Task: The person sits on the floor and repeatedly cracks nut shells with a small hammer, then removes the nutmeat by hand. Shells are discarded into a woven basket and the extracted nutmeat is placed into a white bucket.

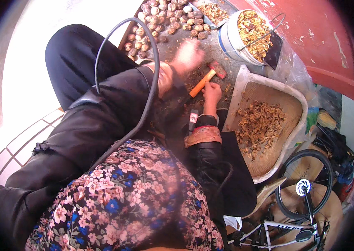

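Observation:
My left hand (187,56), smeared by motion, is over the floor just below a heap of whole walnuts (172,16); its fingers cannot be made out. To its right and nearer me is a hammer (203,83) with an orange handle, a dark grip end and a worn red head. Beside the handle is my right hand (212,95), its fingers curled closed and their tips at the handle's edge. The handle shows along its length, not wrapped by the fingers. Whatever those fingers hold is hidden.
At the far right a white bucket (227,39) holds broken walnut pieces. A blue-grey tray (208,24) with more pieces adjoins the walnuts. Right of my hand stands a pale basin (296,121) of brown fragments. A small bicycle (285,228) is at lower right; a dark cable (154,83) arches in front.

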